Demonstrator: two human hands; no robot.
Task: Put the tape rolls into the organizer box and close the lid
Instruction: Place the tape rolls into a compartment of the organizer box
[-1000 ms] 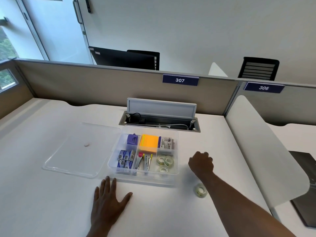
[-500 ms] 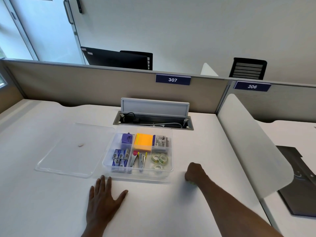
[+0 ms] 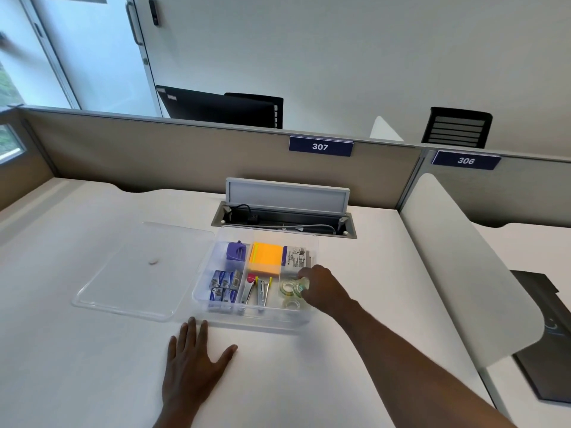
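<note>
Desk (image 3: 92,366); tape roll (image 3: 301,285) perhaps gripped.

Open-plan office, numbered cubicle desk.

Seen from a seat at a white laminate desk (image 3: 92,366), fenced by beige fabric partition panels (image 3: 154,156) bearing navy blue number plates reading 307 (image 3: 320,146) and 306 (image 3: 465,160). Set into the desktop, a grey metal cable hatch (image 3: 285,208) with flap raised, cords inside. Beyond the partition, a black flat monitor back (image 3: 213,106) and a black slatted office chair back (image 3: 457,127). At far left, a glass door with metal handle (image 3: 133,23).
</note>
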